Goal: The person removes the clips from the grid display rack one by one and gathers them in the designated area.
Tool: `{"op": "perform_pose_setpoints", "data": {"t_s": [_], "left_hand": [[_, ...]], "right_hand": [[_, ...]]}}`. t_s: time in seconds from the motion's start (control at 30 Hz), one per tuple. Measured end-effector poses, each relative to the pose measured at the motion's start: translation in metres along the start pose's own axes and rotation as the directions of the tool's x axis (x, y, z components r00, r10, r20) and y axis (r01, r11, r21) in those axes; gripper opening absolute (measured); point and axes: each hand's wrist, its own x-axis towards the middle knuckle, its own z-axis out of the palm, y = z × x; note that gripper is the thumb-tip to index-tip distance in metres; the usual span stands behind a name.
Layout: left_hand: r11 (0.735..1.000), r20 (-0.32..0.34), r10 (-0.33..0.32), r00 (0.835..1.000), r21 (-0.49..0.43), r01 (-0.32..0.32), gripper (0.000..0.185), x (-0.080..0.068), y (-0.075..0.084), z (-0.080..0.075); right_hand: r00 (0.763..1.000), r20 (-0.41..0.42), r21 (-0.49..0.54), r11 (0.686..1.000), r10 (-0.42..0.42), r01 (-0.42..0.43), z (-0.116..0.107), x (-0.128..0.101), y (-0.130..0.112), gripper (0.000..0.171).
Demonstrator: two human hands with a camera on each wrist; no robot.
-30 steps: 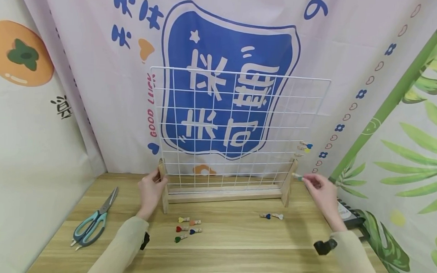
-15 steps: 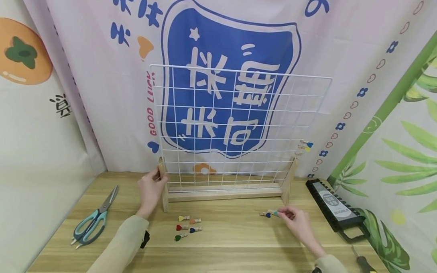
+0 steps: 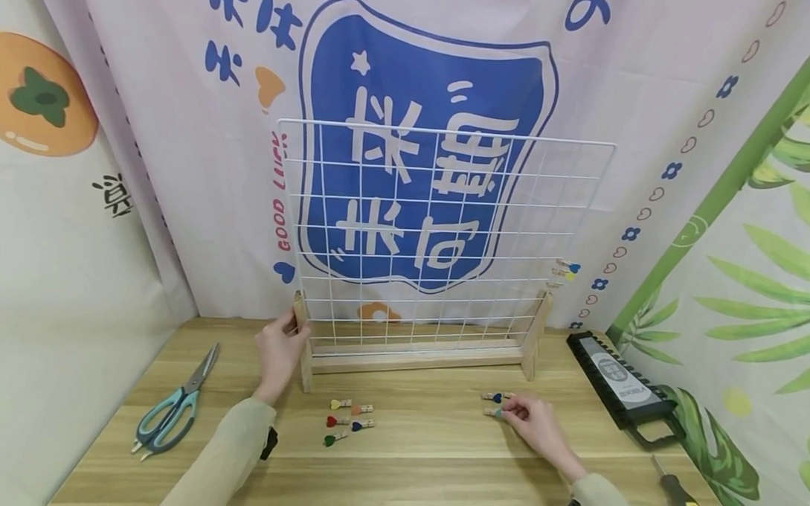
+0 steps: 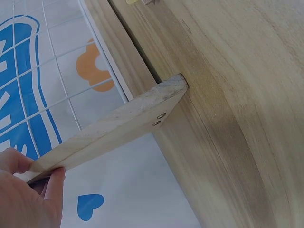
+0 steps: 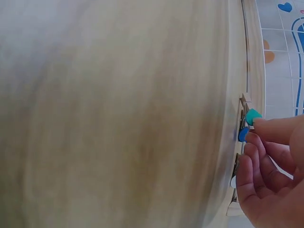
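My left hand [image 3: 281, 351] grips the left wooden upright [image 3: 302, 354] of a stand; the left wrist view shows fingers and thumb pinching the upright's upper end. The stand carries a white wire grid [image 3: 449, 132]. Between thumb and fingertips, my right hand [image 3: 538, 427] pinches a small wooden clothespin [image 3: 491, 412] with a teal heart [image 5: 253, 116], low over the table. Just behind it lie a clothespin with a dark blue heart [image 3: 497, 398] and another, partly hidden by the fingers. Clothespins with a blue heart [image 3: 574, 268] and a yellow one [image 3: 569, 276] hang on the grid's right edge.
Several heart clothespins, one with a red heart [image 3: 333, 422], lie in front of the stand at left. Scissors [image 3: 175, 407] lie at far left. On the right are a saw [image 3: 621, 387] in a black-toothed cover and a screwdriver [image 3: 676, 495]. A printed curtain [image 3: 232, 202] hangs behind.
My right hand has come down from beside the stand's right upright to the table, bringing the teal-heart clothespin, then shifted slightly nearer and left. My left hand has stayed on the upright.
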Motion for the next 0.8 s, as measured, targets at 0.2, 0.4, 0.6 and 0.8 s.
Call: {"op": "perform_pose_setpoints", "data": {"t_s": [0.2,0.4,0.6,0.8], "left_hand": [[1.000,-0.002,-0.002,1.000,-0.002,0.002,0.023,0.000,0.001,0.000],[1.000,-0.002,-0.007,1.000,0.008,0.007,0.024,0.000,0.002,0.002],[1.000,-0.013,-0.008,1.000,-0.019,0.008,0.021,-0.001,0.001,0.005],[0.997,-0.009,-0.054,0.999,-0.048,0.053,0.026,-0.004,0.000,0.006]], "right_hand": [[0.999,0.032,-0.025,1.000,-0.016,0.017,0.002,0.000,0.000,0.008],[0.999,0.033,-0.041,0.999,-0.032,0.033,0.001,0.000,0.000,0.005],[0.999,0.013,-0.024,0.999,-0.036,0.037,-0.006,0.003,0.001,0.005],[0.995,-0.081,-0.024,0.998,-0.059,0.058,-0.029,0.014,-0.007,0.007]]}}
